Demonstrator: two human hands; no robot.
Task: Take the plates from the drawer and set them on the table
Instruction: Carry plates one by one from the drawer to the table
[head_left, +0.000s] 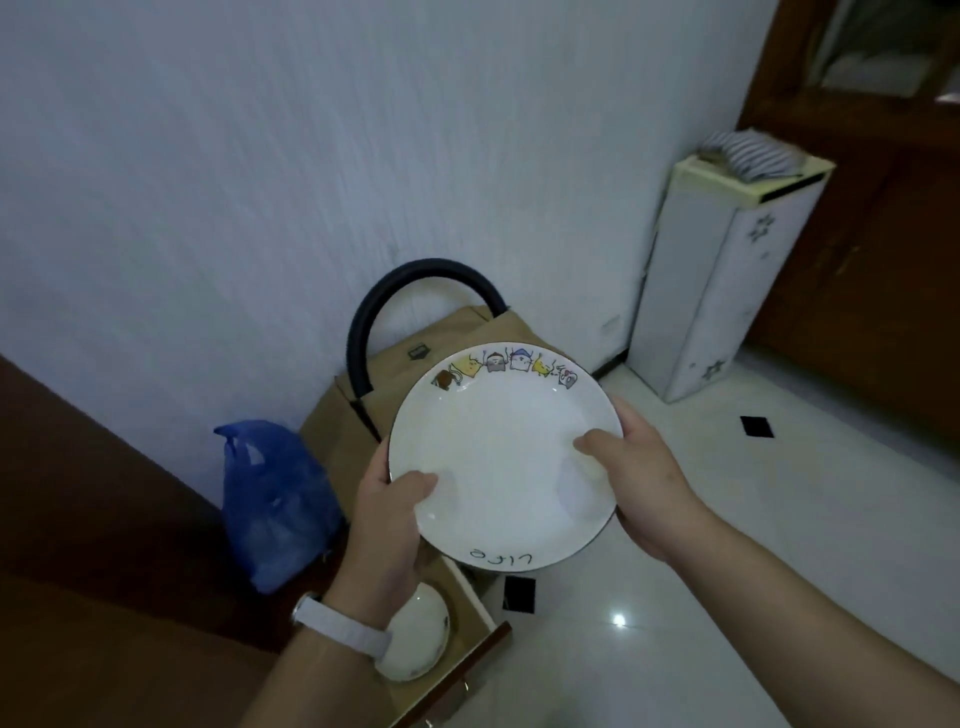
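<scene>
I hold a white plate (498, 447) with small cartoon figures along its far rim and dark lettering on its near rim. My left hand (389, 525) grips its left edge, thumb on top. My right hand (639, 467) grips the right edge, thumb resting on the plate's face. The plate is in the air above the open wooden drawer (467, 660) at the bottom centre. Inside the drawer lies another white dish (415, 639), partly hidden by my left wrist.
A brown wooden surface (78, 519) runs along the left. A blue plastic bag (275, 499) and a cardboard box (436, 353) with a dark curved handle (415, 280) stand by the wall. A tall white cabinet (711, 280) stands at the right on the glossy white floor (727, 571).
</scene>
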